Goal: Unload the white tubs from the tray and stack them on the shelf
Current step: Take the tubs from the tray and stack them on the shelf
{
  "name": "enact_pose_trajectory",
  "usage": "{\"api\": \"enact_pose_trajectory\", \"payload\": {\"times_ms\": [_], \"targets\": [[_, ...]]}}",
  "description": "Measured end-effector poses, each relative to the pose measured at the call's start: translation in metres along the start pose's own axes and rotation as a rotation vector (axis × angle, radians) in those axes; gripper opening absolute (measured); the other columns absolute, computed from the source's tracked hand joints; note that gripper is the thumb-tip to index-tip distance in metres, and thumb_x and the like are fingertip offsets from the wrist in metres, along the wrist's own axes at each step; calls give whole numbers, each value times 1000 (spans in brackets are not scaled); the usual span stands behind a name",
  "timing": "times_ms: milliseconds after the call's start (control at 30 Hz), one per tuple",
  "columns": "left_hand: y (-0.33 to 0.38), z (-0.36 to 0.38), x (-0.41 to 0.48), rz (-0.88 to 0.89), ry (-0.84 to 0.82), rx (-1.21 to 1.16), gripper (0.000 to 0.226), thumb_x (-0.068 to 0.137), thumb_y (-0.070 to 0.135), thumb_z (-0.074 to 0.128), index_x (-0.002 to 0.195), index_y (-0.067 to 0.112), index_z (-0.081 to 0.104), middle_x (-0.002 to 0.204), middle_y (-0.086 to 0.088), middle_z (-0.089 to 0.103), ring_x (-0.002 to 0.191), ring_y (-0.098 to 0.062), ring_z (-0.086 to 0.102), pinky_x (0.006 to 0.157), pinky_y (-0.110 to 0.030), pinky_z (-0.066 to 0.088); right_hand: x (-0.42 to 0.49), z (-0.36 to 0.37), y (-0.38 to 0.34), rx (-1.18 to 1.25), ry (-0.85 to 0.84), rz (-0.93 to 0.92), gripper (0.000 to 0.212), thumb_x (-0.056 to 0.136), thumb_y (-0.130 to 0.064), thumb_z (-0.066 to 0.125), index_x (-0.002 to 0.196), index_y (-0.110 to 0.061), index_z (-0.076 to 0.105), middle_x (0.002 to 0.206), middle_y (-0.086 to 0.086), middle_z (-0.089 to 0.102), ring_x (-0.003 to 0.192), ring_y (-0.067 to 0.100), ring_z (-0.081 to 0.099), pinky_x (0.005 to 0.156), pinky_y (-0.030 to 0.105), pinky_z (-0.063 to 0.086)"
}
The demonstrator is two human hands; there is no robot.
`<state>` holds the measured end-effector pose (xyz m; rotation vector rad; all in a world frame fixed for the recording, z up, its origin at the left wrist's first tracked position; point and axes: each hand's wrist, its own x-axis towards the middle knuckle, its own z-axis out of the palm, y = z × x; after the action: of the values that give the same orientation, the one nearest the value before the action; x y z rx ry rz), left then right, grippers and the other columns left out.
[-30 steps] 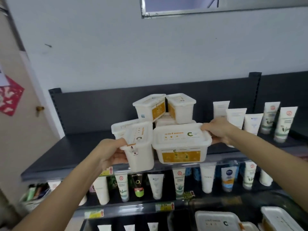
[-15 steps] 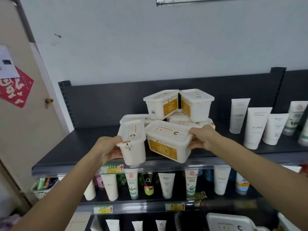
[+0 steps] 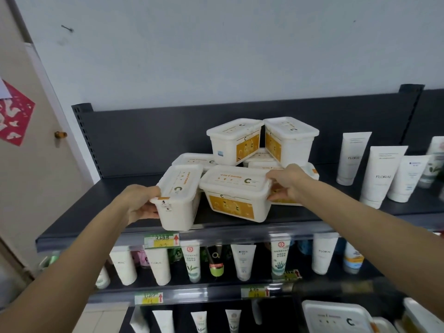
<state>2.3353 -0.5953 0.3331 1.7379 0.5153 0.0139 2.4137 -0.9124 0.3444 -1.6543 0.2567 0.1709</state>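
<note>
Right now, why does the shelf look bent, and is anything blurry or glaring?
Head view: the wide lens bows the shelf and tilts its posts; light is soft and even, with no glare on the tubs; the lower shelves sit in shade; the corner tub at bottom right looks soft beside a dark smear.

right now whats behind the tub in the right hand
More white tubs: low tubs showing only lids, and two upper tubs resting on them. The held tub and right hand cover the low tubs' sides.

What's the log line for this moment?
left hand: holds left tub | right hand: holds right tub | where: shelf front | status: neither released
</note>
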Motion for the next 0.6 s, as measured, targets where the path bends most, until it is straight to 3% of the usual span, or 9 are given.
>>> {"api": "enact_pose_trajectory", "payload": {"times_ms": [133, 300, 467, 533, 600], "targets": [[3, -4, -1, -24, -64, 105, 21, 81, 0, 59, 99, -8, 64, 96, -24, 72, 88, -35, 70, 82, -46, 57, 0, -3, -1, -29, -34, 10, 11, 89, -1, 60, 91, -3, 50, 94, 16, 63, 79, 30, 66, 67, 52, 58], [14, -6, -5, -35, -81, 133, 14, 83, 0, 57, 92, -9, 65, 85, -22, 73, 68, -29, 73, 63, -38, 61, 0, -9, -2, -77, -47, 9, 20, 90, -3, 60, 106, -2, 49, 107, 18, 62, 87, 32, 65, 46, 43, 58], [5, 2, -6, -30, -52, 74, 20, 87, -5, 52, 103, -15, 59, 98, -25, 70, 88, -34, 69, 79, -46, 57, 2, -9, 0, -78, -57, 21, 10, 90, -4, 61, 90, -4, 51, 110, 21, 61, 96, 38, 65, 58, 48, 59], [3, 7, -6, -10, -16, 65, 16, 90, 0, 53, 99, -12, 58, 94, -21, 69, 85, -31, 68, 78, -43, 56, 2, -10, 2, -56, -64, 20, 7, 91, -5, 60, 92, -3, 53, 109, 23, 62, 93, 38, 66, 61, 50, 59], [3, 14, -8, 78, 129, 281, 17, 91, 10, 54, 89, -6, 57, 81, -14, 63, 73, -25, 59, 69, -36, 52, 2, -14, 6, -19, -79, 29, 15, 90, -4, 59, 104, 1, 57, 107, 23, 65, 90, 38, 68, 65, 51, 59]]}}
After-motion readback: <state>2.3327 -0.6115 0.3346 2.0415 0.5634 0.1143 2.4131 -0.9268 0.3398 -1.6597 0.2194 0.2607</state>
